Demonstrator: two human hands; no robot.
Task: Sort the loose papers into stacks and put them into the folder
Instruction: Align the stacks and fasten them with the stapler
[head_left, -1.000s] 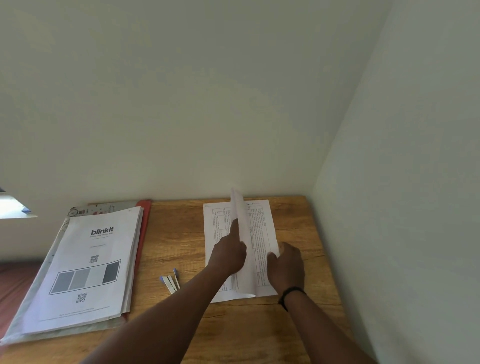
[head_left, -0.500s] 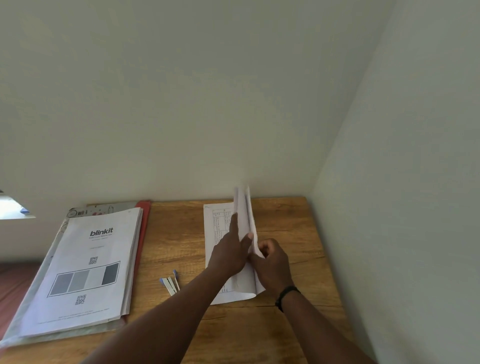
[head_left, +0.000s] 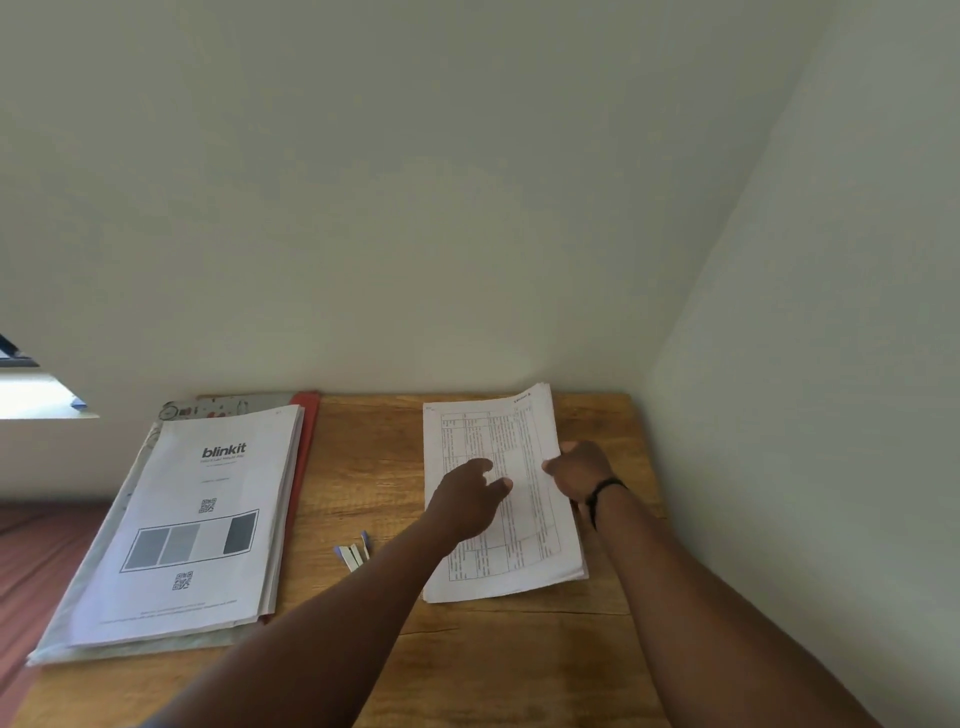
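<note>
A stack of white papers printed with tables (head_left: 524, 561) lies flat on the right half of the wooden desk (head_left: 374, 467). My right hand (head_left: 579, 470) grips the stack's right edge, thumb on the top sheet. Over the stack's left middle sits my left hand (head_left: 465, 496), fingers loosely curled and holding nothing. On the left lies a second stack with a "blinkit" cover sheet (head_left: 202, 514). It rests on a red folder (head_left: 306, 447), whose edge shows along the stack's right side, and on a grey patterned sleeve (head_left: 228, 404).
A few small white and blue strips (head_left: 354, 553) lie on the desk between the two stacks. Walls close off the desk at the back and on the right. A reddish floor (head_left: 36, 561) shows past the desk's left edge.
The sheets that stood lifted on edge over the right stack now lie flat. My right hand has moved out to the stack's right edge, and my left hand has let go of the sheets.
</note>
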